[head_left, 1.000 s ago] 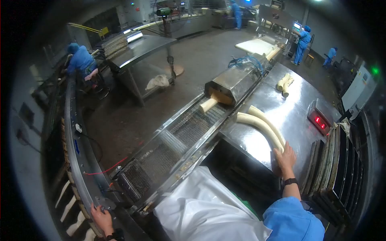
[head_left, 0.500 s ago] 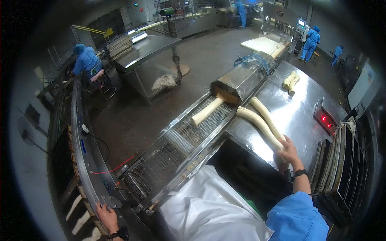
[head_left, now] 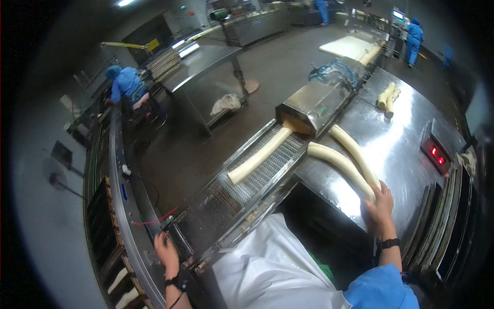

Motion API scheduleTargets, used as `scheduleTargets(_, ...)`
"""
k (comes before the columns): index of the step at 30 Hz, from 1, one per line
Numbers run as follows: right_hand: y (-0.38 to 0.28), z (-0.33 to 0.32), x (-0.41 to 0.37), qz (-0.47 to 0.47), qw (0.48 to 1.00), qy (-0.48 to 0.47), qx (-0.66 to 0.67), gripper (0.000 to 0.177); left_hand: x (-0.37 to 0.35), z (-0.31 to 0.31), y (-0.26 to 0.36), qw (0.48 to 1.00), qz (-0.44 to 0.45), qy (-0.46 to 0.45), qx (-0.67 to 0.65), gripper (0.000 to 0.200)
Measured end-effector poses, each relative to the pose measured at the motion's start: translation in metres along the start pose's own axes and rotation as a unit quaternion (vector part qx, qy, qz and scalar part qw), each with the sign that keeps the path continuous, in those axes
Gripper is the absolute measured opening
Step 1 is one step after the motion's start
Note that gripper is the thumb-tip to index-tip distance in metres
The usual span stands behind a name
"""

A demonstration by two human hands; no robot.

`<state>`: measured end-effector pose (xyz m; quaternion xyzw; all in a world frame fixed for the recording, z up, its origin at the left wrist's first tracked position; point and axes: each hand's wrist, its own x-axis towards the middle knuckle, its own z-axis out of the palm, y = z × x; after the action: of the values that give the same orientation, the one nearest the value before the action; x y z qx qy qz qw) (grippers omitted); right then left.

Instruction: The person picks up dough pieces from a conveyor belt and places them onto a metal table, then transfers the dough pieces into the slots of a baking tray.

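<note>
Two long pale dough rolls (head_left: 342,162) lie side by side on the steel table, curving toward me. My right hand (head_left: 380,206) is closed around their near ends. A third dough roll (head_left: 260,154) rests on the metal mesh conveyor (head_left: 216,198), its far end at the mouth of a steel housing (head_left: 321,100). My left hand (head_left: 167,255) is beside the conveyor's near end, fingers partly spread and holding nothing visible.
More dough pieces (head_left: 388,99) lie farther along the steel table (head_left: 329,188). A scale with a red display (head_left: 436,152) stands at right, above stacked trays (head_left: 437,226). A curved metal rail (head_left: 121,206) runs along the left. Several people in blue work farther off.
The dough roll on the conveyor has come out farther from the housing, toward me. My left hand has moved from the rail toward the conveyor's end. My right hand stays at the rolls' ends.
</note>
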<state>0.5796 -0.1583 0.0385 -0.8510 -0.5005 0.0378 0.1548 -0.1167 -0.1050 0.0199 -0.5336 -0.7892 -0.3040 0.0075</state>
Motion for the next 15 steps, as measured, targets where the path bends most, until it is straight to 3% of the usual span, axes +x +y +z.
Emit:
scheduleTargets(2, 0.005, 0.002, 0.005, -0.034, 0.999, -0.001, -0.004, 0.059, 0.012, 0.026, 0.067, 0.994, 0.057, -0.053, -0.076, 0.037)
scheduleTargets(6, 0.009, 0.005, 0.008, -0.044, 0.999, -0.012, 0.002, 0.063, 0.027, 0.078, 0.171, 0.971, 0.155, -0.151, -0.099, 0.047)
scheduleTargets(8, 0.008, 0.003, 0.005, -0.035, 0.999, -0.008, -0.004, 0.063, 0.033, 0.11, 0.196, 0.958, 0.2, -0.19, -0.079, 0.05)
scheduleTargets(12, 0.012, 0.006, 0.006, -0.036, 0.999, -0.005, 0.011, 0.063, 0.027, 0.141, 0.228, 0.966, 0.187, -0.164, -0.071, 0.051)
scheduleTargets(15, 0.004, 0.005, 0.009, -0.036, 0.999, -0.002, 0.016, 0.062, 0.026, 0.14, 0.249, 0.954, 0.251, -0.159, 0.037, 0.05)
